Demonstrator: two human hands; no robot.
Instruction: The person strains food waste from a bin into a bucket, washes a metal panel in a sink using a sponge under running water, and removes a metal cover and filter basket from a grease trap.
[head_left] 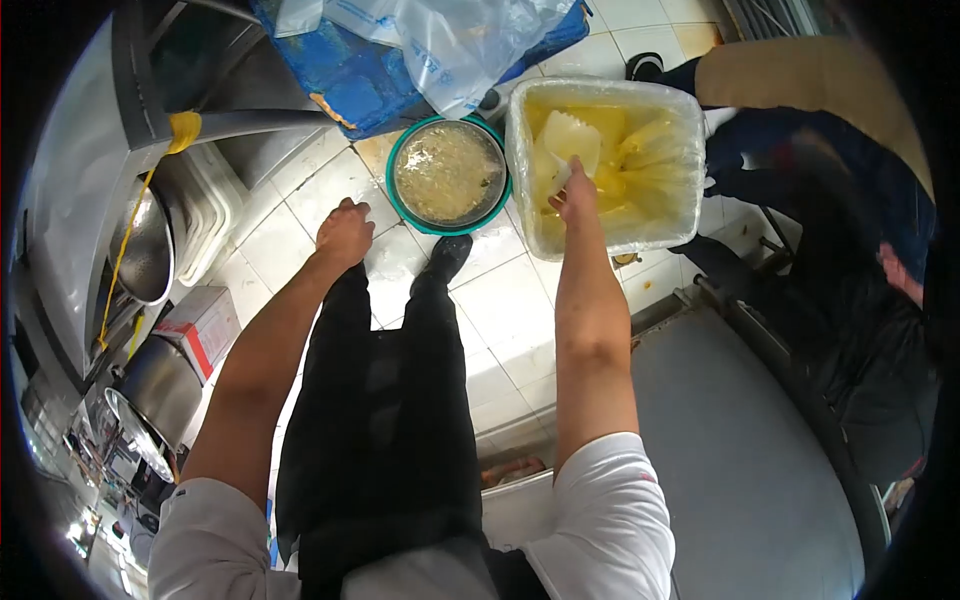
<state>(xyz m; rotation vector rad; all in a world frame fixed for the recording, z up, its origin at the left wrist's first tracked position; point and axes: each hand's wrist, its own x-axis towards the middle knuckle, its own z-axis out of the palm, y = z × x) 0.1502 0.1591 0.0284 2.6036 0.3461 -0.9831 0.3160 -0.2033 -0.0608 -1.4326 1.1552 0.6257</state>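
Head view: worn on the head, facing steeply down
Nearness: arm's length above the hands (345, 235), floor (490, 350) beyond
Shared part: none, single view

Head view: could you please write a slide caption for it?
Right hand holding a pale scoop in a plastic-lined tub, beside a green-rimmed basin.

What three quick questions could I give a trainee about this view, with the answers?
1. True or false: the left hand is outside the bin.
2. Multiple choice: what does the right hand hold?
A) a knife
B) a pale scoop
C) a red cup
3. Fill in the colour: the round tub beside the bin has a ____ rim.

Key: 1 true; 2 B; 3 green
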